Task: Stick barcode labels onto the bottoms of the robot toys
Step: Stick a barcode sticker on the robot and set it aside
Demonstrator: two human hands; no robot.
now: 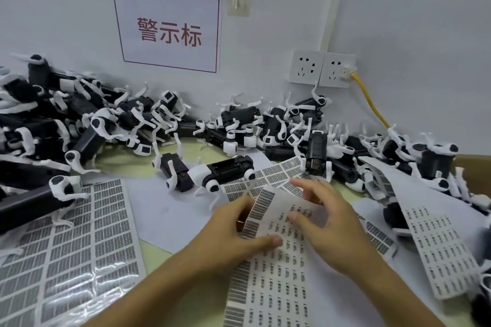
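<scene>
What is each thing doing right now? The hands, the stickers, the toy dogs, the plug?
Left hand: holds the sheet's folded edge.
Right hand: fingers resting on the sheet.
Label sheet: bent back at the top.
Robot toys: heaped along the wall.
Yellow cable: plugged into the right socket.

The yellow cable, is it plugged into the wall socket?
Yes, the yellow cable runs up to a plug seated in the right-hand wall socket.
</scene>
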